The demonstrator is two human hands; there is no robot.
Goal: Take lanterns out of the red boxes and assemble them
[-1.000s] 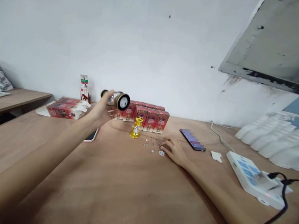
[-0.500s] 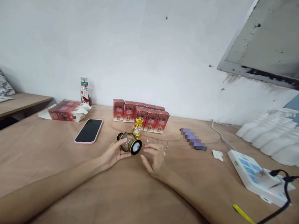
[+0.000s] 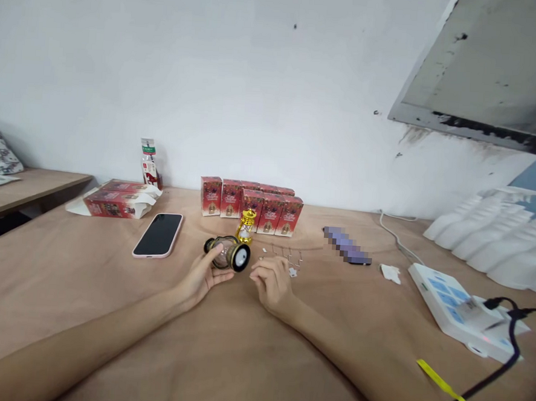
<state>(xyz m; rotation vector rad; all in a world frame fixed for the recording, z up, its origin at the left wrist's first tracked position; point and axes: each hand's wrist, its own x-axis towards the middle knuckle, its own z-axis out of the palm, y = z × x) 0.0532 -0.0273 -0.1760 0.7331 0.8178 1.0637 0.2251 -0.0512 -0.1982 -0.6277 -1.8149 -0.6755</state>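
Note:
A small black-and-gold lantern (image 3: 227,254) with a clear middle lies on its side in my left hand (image 3: 203,276), its white-centred base facing right. My left thumb presses on the clear part, and the fingers support it from below. Just right of that base is my right hand (image 3: 275,287), its fingers curled in and the tips together. Whatever may be between those fingertips is hidden. A gold lantern (image 3: 246,226) stands upright behind the black one. Thin metal wire handles (image 3: 292,255) lie on the table beyond my right hand.
Several red boxes (image 3: 271,216) stand behind the gold lantern. To the left are a phone (image 3: 158,236), an opened red package (image 3: 113,202) and a bottle (image 3: 150,168). A blurred purple object (image 3: 347,246), a power strip (image 3: 458,315) and white bottles (image 3: 483,238) are at right.
My right hand's fingers have curled in from spread to closed near the lantern's base. My left hand still holds the black-and-gold lantern, which has shifted slightly left and up.

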